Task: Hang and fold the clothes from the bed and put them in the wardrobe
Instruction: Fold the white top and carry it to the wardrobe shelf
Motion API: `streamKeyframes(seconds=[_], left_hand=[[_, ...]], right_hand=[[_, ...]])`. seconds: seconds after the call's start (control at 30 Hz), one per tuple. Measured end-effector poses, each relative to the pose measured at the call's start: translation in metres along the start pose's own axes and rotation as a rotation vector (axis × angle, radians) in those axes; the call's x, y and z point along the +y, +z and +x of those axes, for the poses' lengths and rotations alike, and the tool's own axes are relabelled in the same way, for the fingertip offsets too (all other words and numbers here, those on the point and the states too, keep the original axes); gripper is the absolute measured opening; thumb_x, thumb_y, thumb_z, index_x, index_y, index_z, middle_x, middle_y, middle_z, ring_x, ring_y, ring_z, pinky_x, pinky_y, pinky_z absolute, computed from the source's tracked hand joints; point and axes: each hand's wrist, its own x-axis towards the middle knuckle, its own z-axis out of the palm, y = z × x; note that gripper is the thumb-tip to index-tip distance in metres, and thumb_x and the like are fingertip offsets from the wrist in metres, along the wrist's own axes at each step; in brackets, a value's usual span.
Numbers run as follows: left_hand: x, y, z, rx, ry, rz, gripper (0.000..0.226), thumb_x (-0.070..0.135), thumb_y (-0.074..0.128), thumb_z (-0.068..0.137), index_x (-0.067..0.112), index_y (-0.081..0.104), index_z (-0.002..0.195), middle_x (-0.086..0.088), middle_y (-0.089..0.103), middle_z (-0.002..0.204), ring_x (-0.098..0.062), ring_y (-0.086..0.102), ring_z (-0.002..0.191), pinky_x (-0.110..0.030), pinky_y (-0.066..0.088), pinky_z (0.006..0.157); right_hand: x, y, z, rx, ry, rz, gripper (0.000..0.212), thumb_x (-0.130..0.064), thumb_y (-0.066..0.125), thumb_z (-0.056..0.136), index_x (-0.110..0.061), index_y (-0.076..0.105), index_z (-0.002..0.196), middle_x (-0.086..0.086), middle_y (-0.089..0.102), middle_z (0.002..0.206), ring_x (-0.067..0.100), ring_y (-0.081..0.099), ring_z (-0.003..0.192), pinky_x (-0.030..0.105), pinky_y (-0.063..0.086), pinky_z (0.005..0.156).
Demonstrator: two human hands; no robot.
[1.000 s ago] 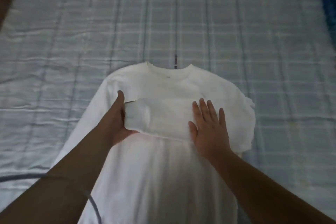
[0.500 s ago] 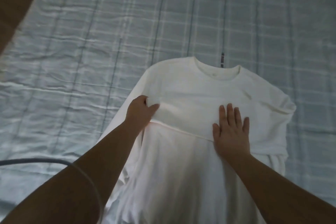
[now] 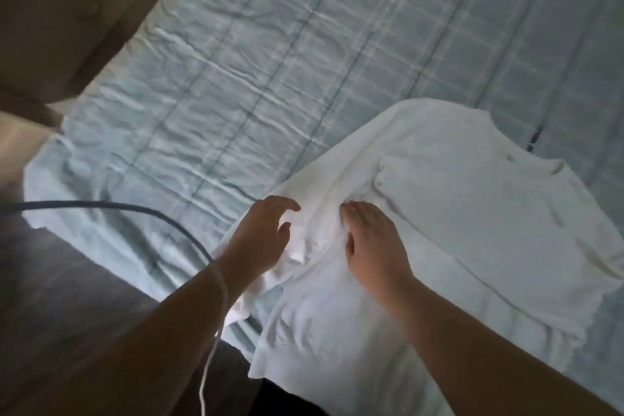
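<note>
Head view: the white shirt (image 3: 472, 213) lay spread on the bed (image 3: 236, 78), collar away from the person, its near hem reaching the mattress edge. The left hand (image 3: 265, 240) was at the shirt's left side, over the bunched sleeve, fingers apart and loosely curved, gripping nothing. The right hand (image 3: 374, 246) rested palm down on the shirt's body just beside it, fingertips dug into a raised fold between the hands; whether they pinched it could not be told.

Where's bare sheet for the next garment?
Free: bedsheet beyond and left of the white shirt, up to the brown padded panel. Crowded: near edge, where left hand and right hand meet on the shirt and the dark cable crosses.
</note>
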Motion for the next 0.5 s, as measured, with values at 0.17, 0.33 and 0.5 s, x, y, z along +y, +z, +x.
streamKeyframes(seconds=[0.17, 0.33, 0.5], left_hand=[[-0.054, -0.001, -0.06, -0.023, 0.011, 0.153, 0.036, 0.053, 0.058, 0.081, 0.037, 0.066, 0.113, 0.011, 0.063, 0.129, -0.018, 0.049, 0.131, -0.047, 0.047, 0.1], [-0.077, 0.001, -0.094, 0.112, 0.21, 0.31, 0.052, 0.06, 0.059, 0.086, 0.026, 0.059, 0.125, 0.003, 0.052, 0.143, -0.022, 0.033, 0.145, -0.046, 0.035, 0.115], [-0.104, -0.009, -0.124, 0.159, 0.193, 0.379, 0.07, 0.074, 0.059, 0.078, 0.023, 0.057, 0.127, -0.002, 0.044, 0.15, -0.028, 0.023, 0.15, -0.056, 0.016, 0.121]], right_hand=[[-0.039, 0.012, 0.016, 0.011, 0.025, -0.136, 0.081, -0.03, 0.069, 0.077, -0.021, 0.034, 0.15, 0.005, 0.055, 0.133, 0.028, 0.054, 0.118, 0.044, 0.044, 0.088], [-0.062, 0.024, 0.033, 0.055, -0.05, -0.188, 0.088, -0.033, 0.073, 0.077, -0.029, 0.027, 0.153, 0.016, 0.046, 0.14, 0.037, 0.051, 0.115, 0.05, 0.044, 0.087], [-0.075, 0.022, 0.067, 0.144, -0.046, -0.193, 0.037, -0.029, 0.064, 0.077, -0.029, 0.064, 0.114, 0.01, 0.053, 0.12, 0.036, 0.053, 0.098, 0.044, 0.043, 0.081]])
